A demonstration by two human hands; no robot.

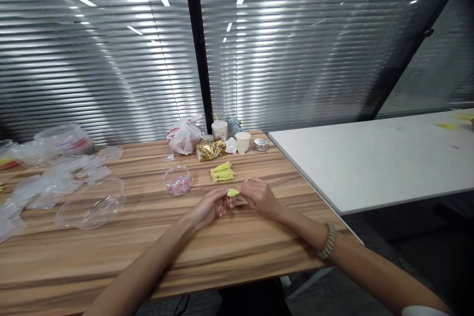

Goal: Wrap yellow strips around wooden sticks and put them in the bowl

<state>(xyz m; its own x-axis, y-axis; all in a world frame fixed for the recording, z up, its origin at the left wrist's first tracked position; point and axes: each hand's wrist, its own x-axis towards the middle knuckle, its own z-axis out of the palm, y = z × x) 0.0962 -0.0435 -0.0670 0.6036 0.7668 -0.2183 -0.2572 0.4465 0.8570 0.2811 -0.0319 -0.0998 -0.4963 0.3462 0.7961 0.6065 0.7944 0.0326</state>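
A small, pale yellow piece with a fuzzy look sits between the hands, just above the wooden counter. Its long axis runs roughly left to right across the view, tapering toward the left. The left hand and right hand are both closed in a pinch around it, fingertips nearly meeting, with a clear bit showing just beneath it. Which fingers carry it is hard to tell. Just beyond lies a bundle of yellow strips, beside a glass bowl of beads.
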